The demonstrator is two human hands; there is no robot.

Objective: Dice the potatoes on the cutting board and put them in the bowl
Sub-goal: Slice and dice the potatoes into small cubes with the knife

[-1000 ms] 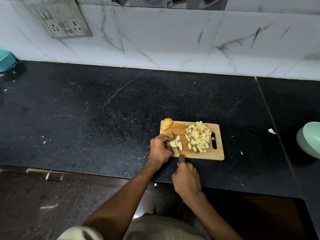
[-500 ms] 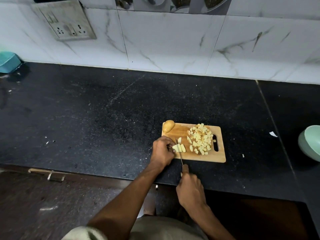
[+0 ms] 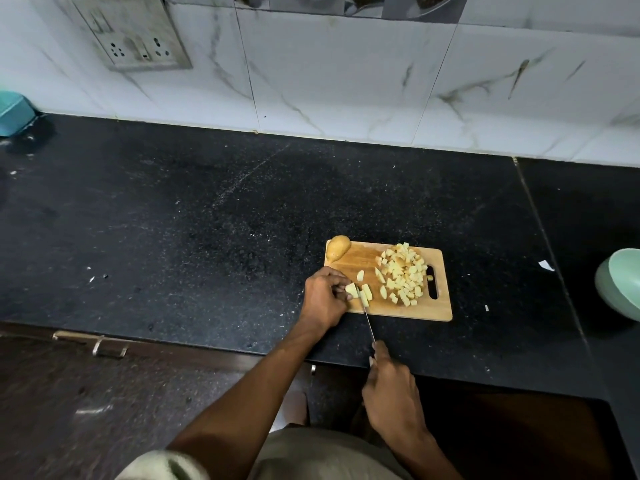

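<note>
A wooden cutting board (image 3: pixel 440 308) lies on the black counter. A heap of diced potato (image 3: pixel 403 273) covers its right half, and an uncut potato piece (image 3: pixel 337 247) sits at its far left corner. My left hand (image 3: pixel 323 299) pinches a pale potato strip (image 3: pixel 352 289) at the board's near left. My right hand (image 3: pixel 391 389) grips a knife (image 3: pixel 369 322) by its handle, with the thin blade reaching onto the board beside the cut pieces (image 3: pixel 366 292). A pale green bowl (image 3: pixel 620 284) stands at the right edge of the view.
The black counter (image 3: pixel 173 237) stretches far to the left, with white crumbs scattered on it. A white marble-tile wall with a socket plate (image 3: pixel 138 46) rises behind. A teal object (image 3: pixel 14 112) sits at the far left. A drawer handle (image 3: pixel 107 348) shows below the counter edge.
My right hand has drawn back toward me, pulling the knife along so less of the blade lies on the board. My left hand keeps holding the potato strip in place.
</note>
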